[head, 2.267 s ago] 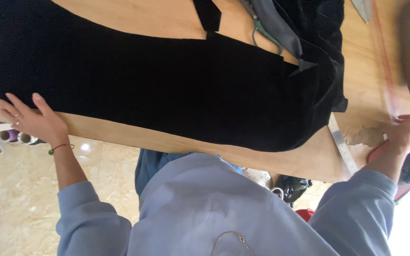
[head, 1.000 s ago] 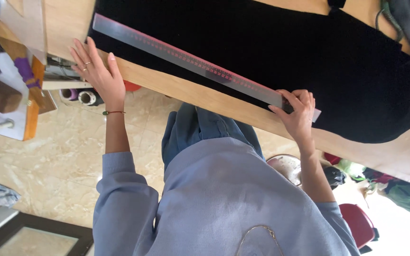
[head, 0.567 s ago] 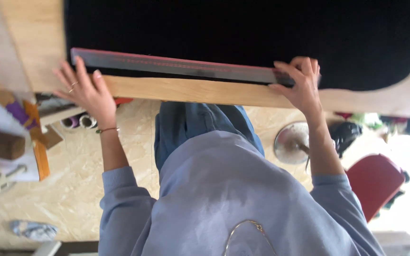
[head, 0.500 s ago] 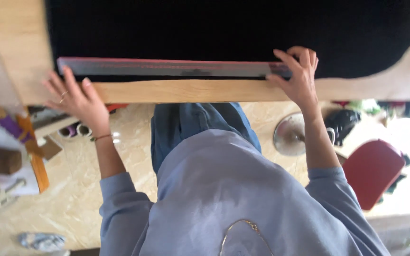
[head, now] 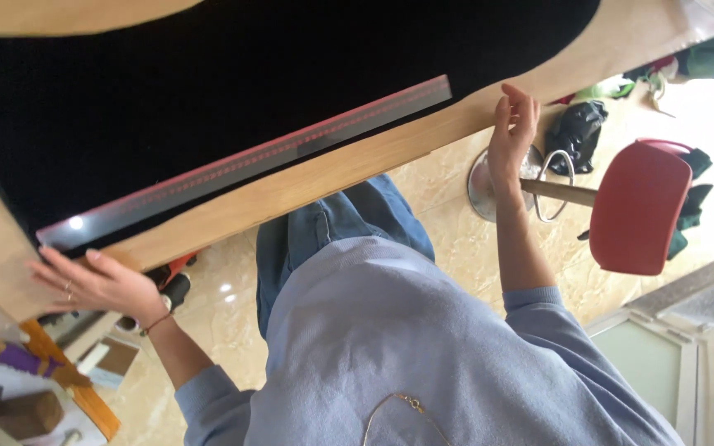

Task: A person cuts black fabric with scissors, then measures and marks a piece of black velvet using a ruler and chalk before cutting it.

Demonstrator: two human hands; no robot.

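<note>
Wooden table edge crosses view, black fabric spread flat on it; red stool on tiled floor. Step judged: squaring long metal ruler along fabric's near edge. Next: press ruler flat, steady. Left hand fingers spread wide, empty, at ruler's end. Right hand open, upright, fingertips against table edge near ruler's other end, arm outstretched.

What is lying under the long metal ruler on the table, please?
The ruler lies on black fabric spread over the wooden table. Whatever lies beneath the fabric is covered.
</note>
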